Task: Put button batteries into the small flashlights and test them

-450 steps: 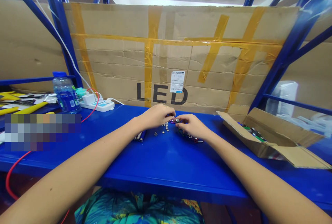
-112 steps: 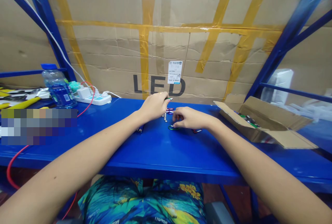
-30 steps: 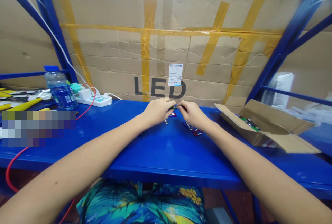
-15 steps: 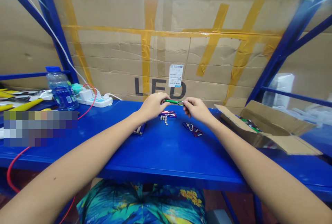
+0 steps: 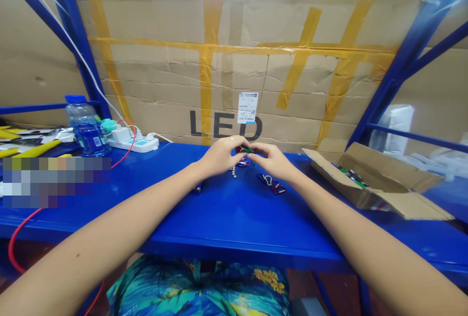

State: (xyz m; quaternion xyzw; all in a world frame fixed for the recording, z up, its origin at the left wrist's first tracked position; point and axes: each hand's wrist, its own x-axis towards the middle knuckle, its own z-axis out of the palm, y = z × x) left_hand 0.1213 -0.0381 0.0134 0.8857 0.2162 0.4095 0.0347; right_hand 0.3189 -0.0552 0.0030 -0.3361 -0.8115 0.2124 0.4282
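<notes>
My left hand [image 5: 221,155] and my right hand [image 5: 273,161] meet above the blue table, fingertips almost touching. Between them is a slim green metal tube [image 5: 247,150], pinched by both hands and mostly covered by the fingers. Below the hands lie red and purple metal pieces [image 5: 243,162] and a row of small silver round pieces [image 5: 234,172], partly hidden by my left hand. Several small carabiners [image 5: 268,180] lie in front of my right hand. Dark blue tubes [image 5: 198,187] show beneath my left wrist.
At the right stands an open cardboard box [image 5: 380,193] with small coloured items inside. On the left are a blue-capped bottle [image 5: 86,126], a white power strip [image 5: 141,144] and a red cable [image 5: 128,152]. A large cardboard sheet [image 5: 153,77] rises behind the blue table [image 5: 234,223].
My hands have come closer together and slightly lower. The green tube, with a ring visible at its right end before, is now mostly covered by my fingers.
</notes>
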